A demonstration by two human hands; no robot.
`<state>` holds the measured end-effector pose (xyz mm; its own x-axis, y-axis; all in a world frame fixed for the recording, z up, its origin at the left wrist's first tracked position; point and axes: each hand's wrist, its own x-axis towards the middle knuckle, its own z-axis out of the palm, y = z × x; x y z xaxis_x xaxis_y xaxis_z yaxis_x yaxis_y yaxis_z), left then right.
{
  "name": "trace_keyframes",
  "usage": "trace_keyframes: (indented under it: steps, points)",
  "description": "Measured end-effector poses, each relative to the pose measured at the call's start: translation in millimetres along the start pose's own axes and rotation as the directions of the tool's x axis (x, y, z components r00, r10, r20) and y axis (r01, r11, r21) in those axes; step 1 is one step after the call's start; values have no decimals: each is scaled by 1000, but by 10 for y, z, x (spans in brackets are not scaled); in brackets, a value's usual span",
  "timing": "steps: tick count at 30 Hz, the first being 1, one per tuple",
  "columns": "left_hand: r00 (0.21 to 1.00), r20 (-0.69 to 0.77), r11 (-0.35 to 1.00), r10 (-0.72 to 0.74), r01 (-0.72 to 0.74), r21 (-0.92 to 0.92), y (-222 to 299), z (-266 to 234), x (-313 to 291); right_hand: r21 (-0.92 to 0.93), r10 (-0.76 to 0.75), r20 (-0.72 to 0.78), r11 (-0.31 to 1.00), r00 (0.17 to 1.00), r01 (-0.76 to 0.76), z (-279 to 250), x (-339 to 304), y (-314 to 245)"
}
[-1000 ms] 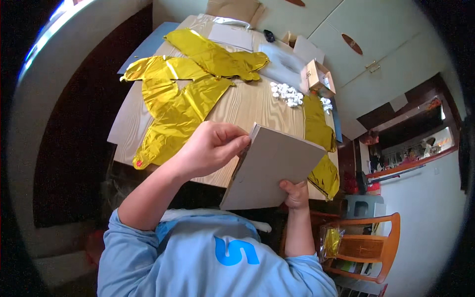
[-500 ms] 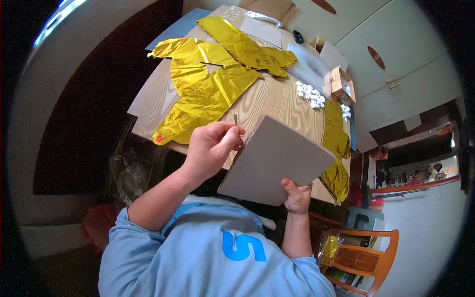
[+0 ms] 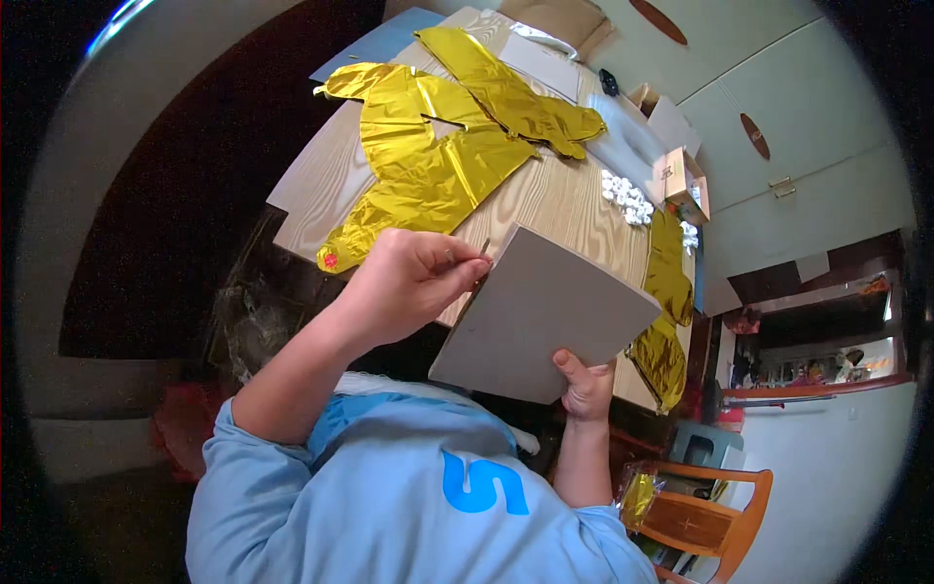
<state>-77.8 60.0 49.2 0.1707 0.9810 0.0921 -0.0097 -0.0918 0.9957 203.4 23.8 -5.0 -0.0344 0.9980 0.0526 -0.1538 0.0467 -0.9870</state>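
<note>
In the head view, we hold a flat, grey, four-sided panel before our chest, near the close edge of the pale wood-grained table. One corner points up and away toward the table's far side, and the left edge slants from lower left to upper right. Neither direction looks clearly longer, so we cannot tell its long axis. Our right hand grasps the lower right edge, thumb on the face, other fingers mostly hidden behind. Our left hand pinches a thin brownish sliver beside the upper left edge; whether its fingertips touch the panel, we cannot tell. Shiny gold foil shapes lie beyond, small white pieces heaped to their right.
</note>
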Motion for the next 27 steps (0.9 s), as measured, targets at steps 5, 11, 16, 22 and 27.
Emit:
trace_keyframes:
  steps: [5,11,16,22,27]
  points:
    - [990,-97,918,103,-57,392,148,-147,-46,-112,-125,31,985,992,128,213,50,-23]
    - [937,-234,863,260,-116,493,105,-250,-118,-94,-153,51,983,987,158,510,53,-74]
    - [936,-353,959,3,97,265,43,-321,-186,-125,-74,116,988,991,88,550,63,83]
    - [831,-524,901,-186,357,246,-382,-899,-544,55,-86,39,995,996,83,575,74,168]
    - [724,-641,660,-256,615,432,-1213,-2042,-929,89,-76,-4,993,997,76,512,73,99]
